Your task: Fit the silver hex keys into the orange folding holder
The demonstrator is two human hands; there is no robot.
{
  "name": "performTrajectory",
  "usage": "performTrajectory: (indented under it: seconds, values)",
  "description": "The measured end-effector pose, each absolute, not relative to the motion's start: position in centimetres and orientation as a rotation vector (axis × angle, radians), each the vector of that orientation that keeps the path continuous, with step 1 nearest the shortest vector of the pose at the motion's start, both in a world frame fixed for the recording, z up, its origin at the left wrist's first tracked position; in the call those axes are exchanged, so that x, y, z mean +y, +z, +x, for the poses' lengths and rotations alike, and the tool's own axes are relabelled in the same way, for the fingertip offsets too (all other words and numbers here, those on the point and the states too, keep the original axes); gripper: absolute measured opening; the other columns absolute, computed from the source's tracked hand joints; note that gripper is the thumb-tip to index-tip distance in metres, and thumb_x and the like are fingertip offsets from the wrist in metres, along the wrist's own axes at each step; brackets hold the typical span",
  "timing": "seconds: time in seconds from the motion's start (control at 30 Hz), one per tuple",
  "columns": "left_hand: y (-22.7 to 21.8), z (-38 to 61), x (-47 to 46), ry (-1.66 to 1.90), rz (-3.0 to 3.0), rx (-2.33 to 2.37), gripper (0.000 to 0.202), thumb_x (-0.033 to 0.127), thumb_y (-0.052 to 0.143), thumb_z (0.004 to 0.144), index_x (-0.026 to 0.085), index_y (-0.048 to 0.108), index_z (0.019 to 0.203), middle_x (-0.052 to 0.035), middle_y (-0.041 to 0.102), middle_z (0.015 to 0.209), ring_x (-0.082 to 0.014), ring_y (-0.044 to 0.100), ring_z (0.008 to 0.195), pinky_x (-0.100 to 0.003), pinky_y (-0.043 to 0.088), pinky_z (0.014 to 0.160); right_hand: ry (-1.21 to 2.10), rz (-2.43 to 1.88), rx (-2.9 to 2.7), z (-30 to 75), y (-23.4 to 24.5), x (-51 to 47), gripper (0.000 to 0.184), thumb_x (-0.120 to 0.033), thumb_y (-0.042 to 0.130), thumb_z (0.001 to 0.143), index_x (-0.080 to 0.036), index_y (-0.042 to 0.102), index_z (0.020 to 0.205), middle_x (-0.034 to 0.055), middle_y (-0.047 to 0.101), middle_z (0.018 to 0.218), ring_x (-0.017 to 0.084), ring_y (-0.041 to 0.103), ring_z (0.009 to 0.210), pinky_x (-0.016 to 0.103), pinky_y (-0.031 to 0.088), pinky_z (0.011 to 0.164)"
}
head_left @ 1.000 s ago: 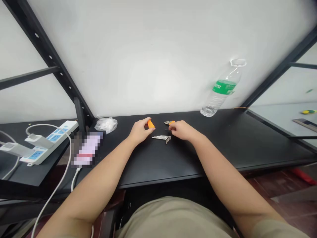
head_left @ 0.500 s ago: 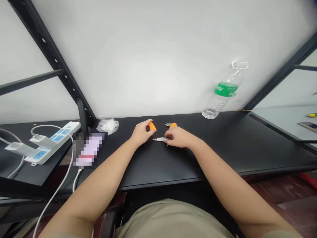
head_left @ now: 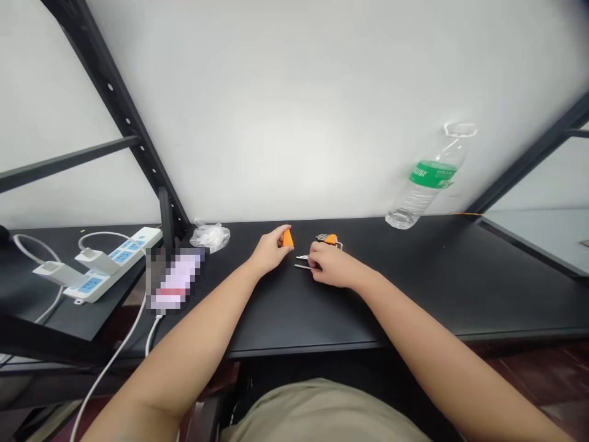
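My left hand (head_left: 271,250) pinches a small orange plastic piece (head_left: 288,237) between thumb and fingers, holding it upright just above the black desk. To its right, my right hand (head_left: 334,264) is closed with its fingertips on a thin silver rod that looks like a hex key (head_left: 302,266). Several more such hex keys (head_left: 302,257) lie beside it, their right ends hidden by my fingers. Behind my right hand sits an orange holder (head_left: 330,238) with short metal keys in it, partly covered by the hand.
A clear bottle with a green label (head_left: 432,175) stands at the back right by the wall. On the left are a crumpled plastic bag (head_left: 210,236), a blurred phone (head_left: 178,279) on a white cable, and a white power strip (head_left: 115,264) with plugs. Black metal posts flank the desk (head_left: 414,288).
The view has shifted slightly, so everything sits further right. One hex key now lies apart from the bunch at my right fingertips. My left hand still holds the orange piece.
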State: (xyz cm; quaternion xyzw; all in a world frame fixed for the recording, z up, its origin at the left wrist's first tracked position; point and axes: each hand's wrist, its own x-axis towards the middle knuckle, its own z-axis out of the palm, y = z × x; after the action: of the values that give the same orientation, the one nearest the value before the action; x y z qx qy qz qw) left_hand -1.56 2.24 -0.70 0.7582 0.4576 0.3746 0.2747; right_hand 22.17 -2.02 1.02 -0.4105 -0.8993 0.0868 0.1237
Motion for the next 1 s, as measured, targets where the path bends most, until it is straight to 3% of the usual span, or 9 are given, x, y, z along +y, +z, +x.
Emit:
performTrajectory:
  seconds: [0.27, 0.53, 0.73, 1.0]
  values:
    - [-0.5, -1.2, 1.7, 0.983, 2.012, 1.143, 0.062, 0.022, 0.07, 0.083, 0.022, 0.055, 0.143, -0.0037, 0.072, 0.109, -0.016, 0.068, 0.091, -0.031, 0.057, 0.089, 0.406, -1.201, -2.377, 24.3, 1.6, -1.0, 0.009, -0.016, 0.06, 0.081, -0.021, 0.058, 0.089, -0.0008, 0.062, 0.08, 0.014, 0.055, 0.069, 0.027, 0.041, 0.067]
    - [0.4, -0.5, 0.6, 0.959, 1.966, 1.023, 0.059, 0.027, 0.072, 0.084, 0.02, 0.057, 0.141, -0.0041, 0.073, 0.111, -0.0158, 0.069, 0.09, -0.03, 0.058, 0.088, 0.26, -1.123, -2.41, 24.5, 1.6, -0.7, 0.016, -0.012, 0.059, 0.083, -0.022, 0.066, 0.094, 0.0021, 0.064, 0.087, 0.017, 0.058, 0.078, 0.029, 0.043, 0.077]
    - [0.6, -0.5, 0.2, 0.936, 2.02, 1.065, 0.059, 0.03, 0.072, 0.084, 0.021, 0.059, 0.141, -0.0021, 0.071, 0.097, -0.0163, 0.066, 0.086, -0.03, 0.057, 0.084, 0.168, -1.112, -2.466, 24.8, 1.3, -0.8, 0.026, -0.015, 0.057, 0.091, -0.026, 0.074, 0.107, 0.0061, 0.064, 0.103, 0.019, 0.061, 0.086, 0.032, 0.047, 0.082]
    - [0.5, -0.4, 0.3, 0.951, 2.073, 1.09, 0.056, 0.029, 0.07, 0.084, 0.022, 0.059, 0.138, -0.0009, 0.071, 0.094, -0.0152, 0.065, 0.08, -0.029, 0.055, 0.081, 0.253, -1.071, -2.359, 24.9, 1.7, -0.8, 0.023, -0.02, 0.055, 0.096, -0.024, 0.076, 0.105, 0.0072, 0.066, 0.103, 0.02, 0.064, 0.087, 0.033, 0.051, 0.082]
